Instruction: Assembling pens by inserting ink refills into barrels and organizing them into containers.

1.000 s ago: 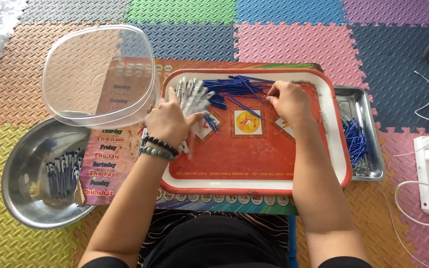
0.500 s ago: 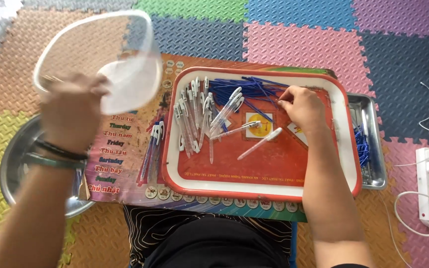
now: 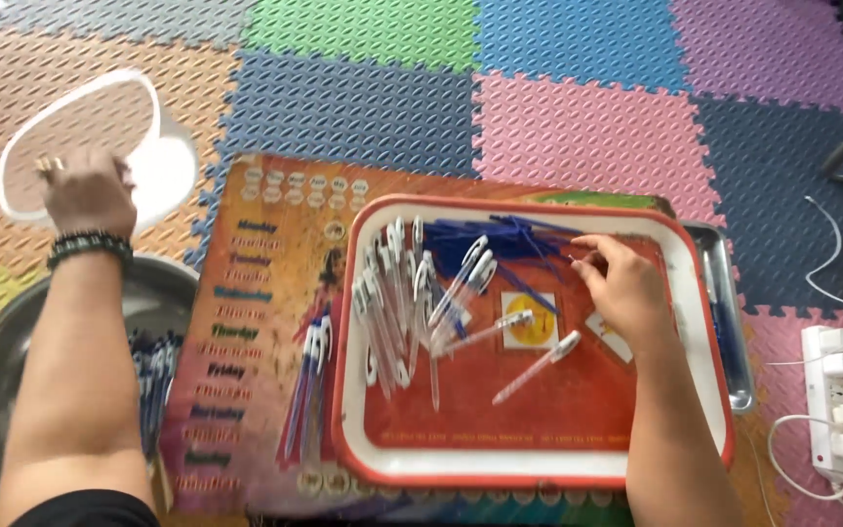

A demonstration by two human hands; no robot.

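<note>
Two hands are occupied: the left hand grips a light, stiff clear plastic tub by its rim, far left; the right hand pinches thin blue refills on the red tray.

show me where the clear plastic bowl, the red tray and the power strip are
clear plastic bowl point(image 3: 163, 171), head view, on its inner wall.
red tray point(image 3: 529, 466), head view, on its near rim.
power strip point(image 3: 824, 400), head view, on its white body.

Steel bowl cut off at left edge — poster lettering blurred
</note>
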